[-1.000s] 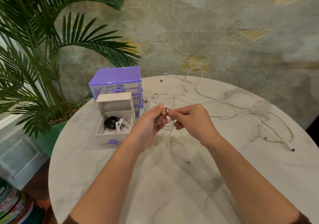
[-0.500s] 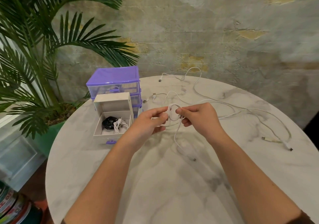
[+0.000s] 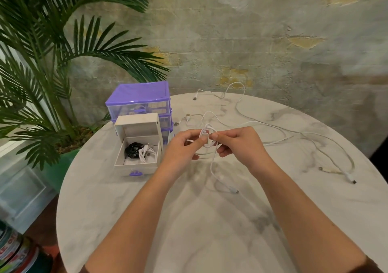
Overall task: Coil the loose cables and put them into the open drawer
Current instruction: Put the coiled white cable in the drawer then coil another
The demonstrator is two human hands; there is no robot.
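Both hands meet above the centre of the marble tabletop (image 3: pixel 126 220). The left hand (image 3: pixel 182 146) pinches a small loop of white cable (image 3: pixel 206 135); the right hand (image 3: pixel 237 144) pinches the same loop opposite. The cable's tail hangs to a connector at 6 o'clock. The open drawer (image 3: pixel 136 163), at 9 o'clock, holds coiled black and white cables. Loose white cables (image 3: pixel 327 144) lie toward 3 o'clock.

Two bare forearms, left hand (image 3: pixel 182 146), right hand (image 3: pixel 239 144), dark brown sleeve edges at the elbows
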